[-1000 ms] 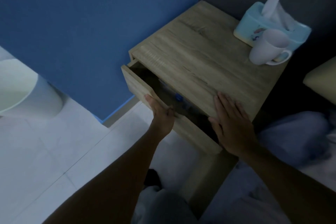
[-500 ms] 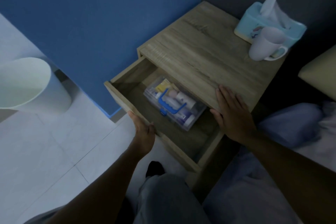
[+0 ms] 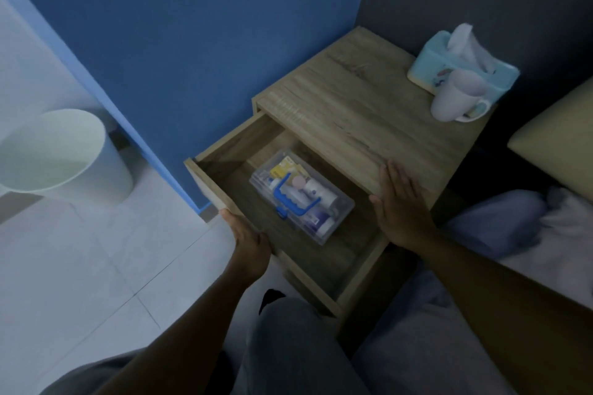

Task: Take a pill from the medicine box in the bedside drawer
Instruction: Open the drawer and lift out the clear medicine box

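You see a clear box [image 3: 301,196] with a blue handle [image 3: 290,197] in the wood-grain drawer [image 3: 224,154], beside a blue wall [image 3: 192,42] and a pale bin [image 3: 57,154].

The bedside drawer [image 3: 224,167] is pulled well out, its wooden front edge under my left hand [image 3: 248,242] and its open mouth just left of my right hand [image 3: 401,205]. The medicine box [image 3: 301,194] lies flat on the drawer floor between my two hands, nearer my right. It is a clear plastic case, lid shut, with a blue handle [image 3: 293,199] across the top, and small bottles and packets show through the lid.
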### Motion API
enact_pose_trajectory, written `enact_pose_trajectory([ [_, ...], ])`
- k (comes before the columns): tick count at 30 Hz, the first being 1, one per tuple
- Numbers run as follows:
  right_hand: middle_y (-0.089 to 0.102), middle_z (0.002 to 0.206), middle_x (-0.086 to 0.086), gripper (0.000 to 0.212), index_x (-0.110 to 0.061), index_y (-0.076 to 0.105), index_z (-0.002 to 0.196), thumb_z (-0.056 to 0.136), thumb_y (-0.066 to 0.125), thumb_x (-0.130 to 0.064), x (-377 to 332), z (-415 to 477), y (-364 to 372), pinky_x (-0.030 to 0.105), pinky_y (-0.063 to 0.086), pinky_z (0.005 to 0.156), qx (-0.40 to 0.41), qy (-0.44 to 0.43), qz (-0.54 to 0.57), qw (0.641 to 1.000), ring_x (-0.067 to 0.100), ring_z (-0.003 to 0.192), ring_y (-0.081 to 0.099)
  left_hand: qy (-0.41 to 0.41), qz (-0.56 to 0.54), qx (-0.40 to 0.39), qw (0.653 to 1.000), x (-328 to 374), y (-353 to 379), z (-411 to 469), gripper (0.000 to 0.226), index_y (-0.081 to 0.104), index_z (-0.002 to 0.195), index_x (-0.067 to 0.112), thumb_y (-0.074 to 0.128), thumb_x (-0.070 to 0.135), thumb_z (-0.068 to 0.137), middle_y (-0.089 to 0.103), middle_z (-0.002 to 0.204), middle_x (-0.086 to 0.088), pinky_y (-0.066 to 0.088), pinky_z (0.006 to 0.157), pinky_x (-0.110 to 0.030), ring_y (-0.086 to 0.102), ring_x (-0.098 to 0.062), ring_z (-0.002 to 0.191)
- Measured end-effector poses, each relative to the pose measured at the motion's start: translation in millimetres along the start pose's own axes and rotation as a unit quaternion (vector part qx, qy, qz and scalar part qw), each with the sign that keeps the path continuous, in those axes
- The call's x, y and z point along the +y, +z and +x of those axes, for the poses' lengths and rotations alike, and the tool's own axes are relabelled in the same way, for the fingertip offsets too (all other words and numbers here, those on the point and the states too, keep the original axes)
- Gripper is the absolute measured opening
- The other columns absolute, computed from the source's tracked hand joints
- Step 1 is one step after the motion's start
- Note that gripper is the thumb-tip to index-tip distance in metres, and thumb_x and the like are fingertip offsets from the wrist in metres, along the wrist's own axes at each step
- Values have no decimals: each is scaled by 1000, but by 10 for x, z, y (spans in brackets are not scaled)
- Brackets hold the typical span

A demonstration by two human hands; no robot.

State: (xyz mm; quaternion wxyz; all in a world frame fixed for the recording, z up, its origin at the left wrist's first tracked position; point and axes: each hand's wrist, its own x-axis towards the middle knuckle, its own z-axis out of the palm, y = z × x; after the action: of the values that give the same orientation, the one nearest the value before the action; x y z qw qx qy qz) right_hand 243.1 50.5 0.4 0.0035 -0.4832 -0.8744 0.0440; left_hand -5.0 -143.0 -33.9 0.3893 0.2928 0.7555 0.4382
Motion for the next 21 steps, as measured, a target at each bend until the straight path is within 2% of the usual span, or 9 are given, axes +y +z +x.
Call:
enact_pose_trajectory([
  [4, 24, 162, 19, 63, -1, 21, 155, 99, 35, -28, -296, -311, -10, 46, 21, 122, 45, 37, 71, 996, 31, 150, 24, -39, -19, 71, 997, 421, -36, -56, 122, -19, 152, 19, 71, 49, 77, -11, 165, -3, 12, 124, -53, -5, -27, 153],
  [6, 33, 159, 16, 58, -4, 29, 152, 98, 38, -23, -466, -529, -12, 46, 28, 120, 71, -17, 113, 991, 28, 148, 31, 38, 57, 118, 991, 624, -145, -35, 115, -6, 154, 21, 77, 38, 77, -2, 165, -7, 12, 123, -55, -2, -30, 153],
  [9, 28, 162, 7, 59, -12, 27, 154, 97, 35, -22, -714, -676, -7, 46, 26, 121, 34, -85, 173, 981, 20, 151, 21, 102, 105, 93, 985, 874, -312, 93, 105, 4, 155, 27, 76, 14, 79, 4, 165, -8, 22, 119, -60, 4, -33, 152],
  [11, 18, 165, 1, 62, -21, 19, 156, 98, 40, -24, -837, -632, 12, 44, 24, 122, -9, -36, 212, 977, 16, 153, 13, 80, 146, 47, 985, 972, -369, 240, 80, 20, 153, 25, 64, 9, 88, 17, 163, -10, 37, 112, -55, 19, -34, 149],
  [13, 12, 166, 0, 70, -25, 10, 157, 98, 47, -26, -935, -508, 30, 41, 27, 120, -44, 46, 239, 969, 18, 152, 15, 47, 193, -10, 980, 1019, -388, 424, 33, 50, 128, 17, 54, 16, 95, 55, 133, -12, 56, 80, -31, 60, -25, 118],
  [15, 11, 165, 2, 74, -25, 6, 157, 98, 50, -31, -998, -350, 54, 42, 34, 114, -69, 122, 251, 958, 21, 149, 22, 21, 210, -45, 976, 1003, -383, 619, 9, 58, 103, 19, 51, 18, 97, 66, 101, -6, 44, 58, -18, 64, -9, 80],
  [18, 19, 160, 9, 72, -26, 8, 156, 98, 49, -40, -1032, -159, 184, 43, 47, 104, -80, 179, 236, 952, 25, 140, 38, 2, 196, -61, 979, 922, -363, 864, 20, 57, 114, 15, 56, 17, 94, 61, 94, 3, 41, 58, -17, 58, -5, 77],
  [20, 30, 154, 10, 69, -30, 10, 156, 98, 47, -43, -1034, -81, 304, 34, 55, 84, -77, 226, 274, 932, 21, 124, 51, -22, 184, -61, 981, 845, -335, 984, 26, 57, 118, 11, 57, 20, 94, 64, 105, -4, 43, 60, -19, 61, -9, 83],
  [21, 36, 149, 10, 67, -30, 11, 155, 99, 45, -45, -1034, -61, 368, 26, 51, 70, -70, 244, 295, 921, 16, 111, 55, -31, 180, -59, 981, 791, -319, 1035, 28, 57, 120, 10, 56, 22, 94, 64, 109, -7, 44, 60, -20, 63, -12, 87],
])
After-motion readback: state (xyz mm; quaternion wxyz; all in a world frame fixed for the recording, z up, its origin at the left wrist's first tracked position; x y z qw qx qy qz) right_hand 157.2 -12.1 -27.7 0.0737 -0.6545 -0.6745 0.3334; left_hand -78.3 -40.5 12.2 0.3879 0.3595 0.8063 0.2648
